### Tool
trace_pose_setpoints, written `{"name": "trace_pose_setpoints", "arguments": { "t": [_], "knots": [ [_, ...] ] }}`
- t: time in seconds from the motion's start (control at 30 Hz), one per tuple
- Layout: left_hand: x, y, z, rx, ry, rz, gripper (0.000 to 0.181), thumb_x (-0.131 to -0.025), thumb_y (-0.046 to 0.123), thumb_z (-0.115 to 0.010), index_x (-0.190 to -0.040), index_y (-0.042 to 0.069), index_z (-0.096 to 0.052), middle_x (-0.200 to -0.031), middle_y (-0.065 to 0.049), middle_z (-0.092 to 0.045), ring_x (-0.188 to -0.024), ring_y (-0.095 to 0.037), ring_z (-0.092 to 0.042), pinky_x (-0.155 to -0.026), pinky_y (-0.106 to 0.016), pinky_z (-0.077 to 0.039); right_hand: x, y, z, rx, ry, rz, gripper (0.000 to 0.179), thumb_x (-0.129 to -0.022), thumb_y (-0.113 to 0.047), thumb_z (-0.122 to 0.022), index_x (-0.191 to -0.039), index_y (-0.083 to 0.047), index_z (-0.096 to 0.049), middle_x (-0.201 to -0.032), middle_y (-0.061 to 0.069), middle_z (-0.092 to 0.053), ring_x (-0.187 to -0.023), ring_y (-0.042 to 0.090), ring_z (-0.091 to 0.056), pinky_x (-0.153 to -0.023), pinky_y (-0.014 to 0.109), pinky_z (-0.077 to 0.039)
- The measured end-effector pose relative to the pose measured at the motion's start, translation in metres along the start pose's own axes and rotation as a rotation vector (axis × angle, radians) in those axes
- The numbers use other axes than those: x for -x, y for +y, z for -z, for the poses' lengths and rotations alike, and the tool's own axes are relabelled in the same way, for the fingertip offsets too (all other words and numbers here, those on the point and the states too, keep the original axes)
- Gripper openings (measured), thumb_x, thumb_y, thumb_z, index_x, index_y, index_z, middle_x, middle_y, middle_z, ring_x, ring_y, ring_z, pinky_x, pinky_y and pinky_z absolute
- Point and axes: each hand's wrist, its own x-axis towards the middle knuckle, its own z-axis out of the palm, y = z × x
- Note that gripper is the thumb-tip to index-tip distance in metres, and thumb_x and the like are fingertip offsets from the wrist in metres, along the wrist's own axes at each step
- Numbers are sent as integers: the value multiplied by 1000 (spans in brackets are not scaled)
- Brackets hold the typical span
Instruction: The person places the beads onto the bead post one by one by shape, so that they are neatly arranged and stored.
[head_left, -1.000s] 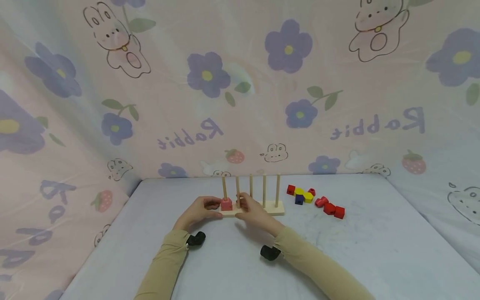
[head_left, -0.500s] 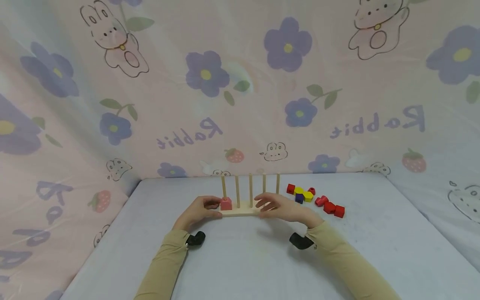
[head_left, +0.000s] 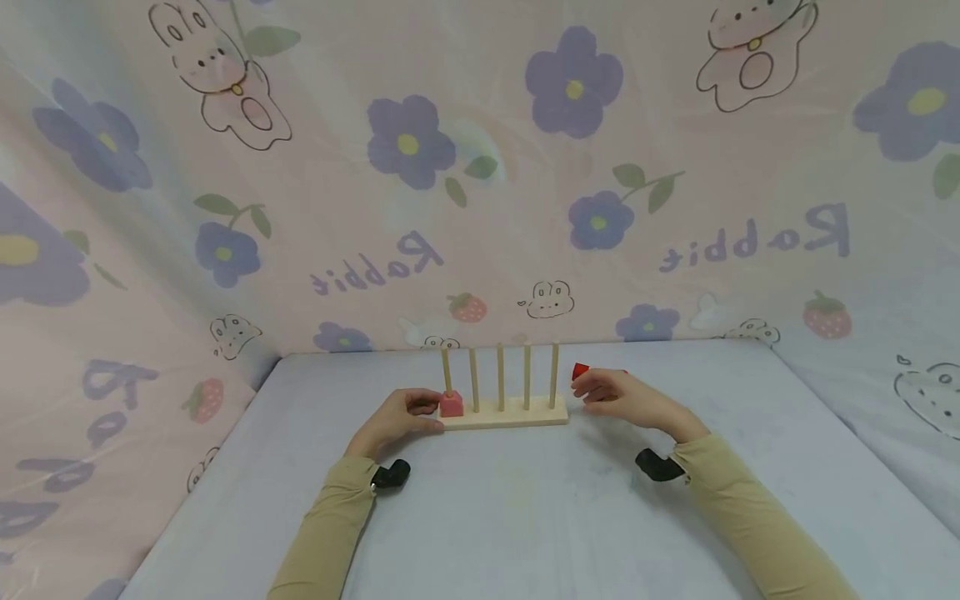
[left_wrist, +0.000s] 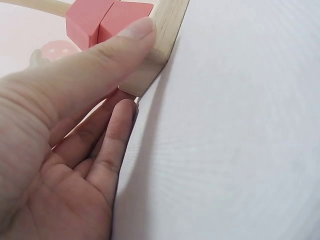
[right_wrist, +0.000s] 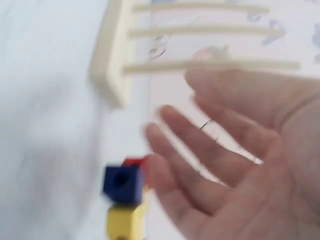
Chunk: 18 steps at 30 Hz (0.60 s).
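A wooden peg stand (head_left: 510, 419) with several upright pegs stands towards the back of the table. Red beads (head_left: 451, 406) sit on its leftmost peg; in the left wrist view two red pieces (left_wrist: 90, 22) show stacked there. My left hand (head_left: 393, 421) grips the stand's left end, thumb at the front corner and fingers around the far side. My right hand (head_left: 637, 402) hovers right of the stand, fingers spread and holding nothing. Below its fingertips in the right wrist view are a dark blue bead (right_wrist: 122, 185), with a round hole, and a yellow bead (right_wrist: 121, 222).
A red bead (head_left: 580, 372) shows beyond my right fingertips; the other loose beads are mostly hidden behind that hand. A patterned cloth wall (head_left: 495, 208) rises at the table's back edge and on the left. The white tabletop (head_left: 510, 517) stretches in front of the stand.
My right hand has left the pegs and travelled right along the stand, past its right end to the loose beads, covering most of them. My left hand stays at the stand's left end.
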Motion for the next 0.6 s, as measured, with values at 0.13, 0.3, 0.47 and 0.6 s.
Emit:
{"name": "trace_pose_setpoints", "arguments": {
  "t": [0.13,0.3,0.47,0.6],
  "knots": [
    [-1,-2,0,-1,15,15,56,-73,7,-83,-123,-2,-60,-122,-13,-61,-112,-25,-58,-94,-32,-46,-1,15,4,91,119,42,29,-88,8,-60,-116,4,-57,-116,24,-59,-110,42,-54,-94,54,-42],
    [-1,-4,-1,-2,18,6,57,-74,7,-83,-124,-4,-58,-123,-15,-60,-112,-27,-58,-95,-34,-46,-3,30,7,193,190,-28,36,-85,15,-53,-118,2,-59,-116,17,-62,-110,37,-54,-93,55,-42],
    [-1,-3,-2,-1,12,-17,57,-74,5,-82,-125,-6,-57,-124,-19,-59,-114,-31,-56,-96,-37,-45,-6,43,8,250,202,-37,43,-81,20,-47,-116,-1,-62,-115,14,-63,-109,34,-55,-94,55,-41],
    [-2,-2,-2,-11,19,2,57,-74,7,-82,-124,-3,-58,-124,-16,-60,-113,-28,-57,-96,-35,-45,-8,48,8,267,207,-4,43,-79,20,-48,-113,-1,-64,-112,13,-64,-106,34,-55,-93,54,-42]
  ]
}}
